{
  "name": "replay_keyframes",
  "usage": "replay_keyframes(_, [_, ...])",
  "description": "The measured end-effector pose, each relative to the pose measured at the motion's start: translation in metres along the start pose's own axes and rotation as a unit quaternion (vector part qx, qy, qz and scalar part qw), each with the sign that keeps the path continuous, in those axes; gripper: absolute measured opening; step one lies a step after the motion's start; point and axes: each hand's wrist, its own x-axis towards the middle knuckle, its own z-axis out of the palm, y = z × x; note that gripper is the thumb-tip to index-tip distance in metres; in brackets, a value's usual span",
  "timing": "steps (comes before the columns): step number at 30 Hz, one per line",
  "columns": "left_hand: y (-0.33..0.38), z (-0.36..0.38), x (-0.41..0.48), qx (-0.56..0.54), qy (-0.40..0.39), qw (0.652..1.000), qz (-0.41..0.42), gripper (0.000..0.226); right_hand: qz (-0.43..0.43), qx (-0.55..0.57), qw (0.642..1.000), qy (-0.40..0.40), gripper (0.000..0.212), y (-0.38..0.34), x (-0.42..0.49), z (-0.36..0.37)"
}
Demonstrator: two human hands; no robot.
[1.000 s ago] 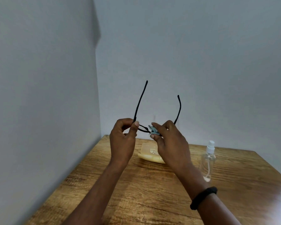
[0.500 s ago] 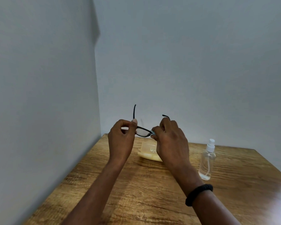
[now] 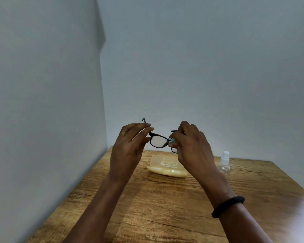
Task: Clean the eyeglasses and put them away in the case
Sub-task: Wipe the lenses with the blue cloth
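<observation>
I hold black-framed eyeglasses (image 3: 158, 140) in the air above the far part of the table, lenses facing me. My left hand (image 3: 130, 142) pinches the frame's left corner at the hinge, with the other fingers stretched out. My right hand (image 3: 189, 146) covers the right lens and grips a small grey-blue cleaning cloth (image 3: 172, 140) against the bridge. One temple tip sticks up behind my left fingers. A pale yellow translucent case (image 3: 165, 168) lies shut on the table under the glasses.
A clear spray bottle (image 3: 224, 164) with a white nozzle stands to the right of the case. The wooden table (image 3: 165, 207) sits in a corner, with grey walls close on the left and behind. A black band circles my right wrist.
The glasses have tipped forward: the temples that pointed up a second ago now point away, and the lenses face me. Both hands stayed on the frame at about the same height.
</observation>
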Motion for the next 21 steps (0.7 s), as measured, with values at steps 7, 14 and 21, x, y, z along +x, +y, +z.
replay_keyframes(7, [0.001,-0.001,-0.001,0.036,0.043,0.998,-0.008,0.018,0.014,0.026,0.999,0.017,0.012,-0.002,-0.002,0.0])
replay_keyframes(14, [-0.002,-0.006,0.0,0.019,0.108,0.99,-0.087,0.016,0.047,0.11,0.984,0.131,0.022,-0.017,-0.003,-0.003])
replay_keyframes(21, [0.005,-0.005,0.0,0.007,0.108,0.989,-0.105,0.016,0.0,0.087,0.985,0.151,0.045,-0.037,-0.005,-0.001])
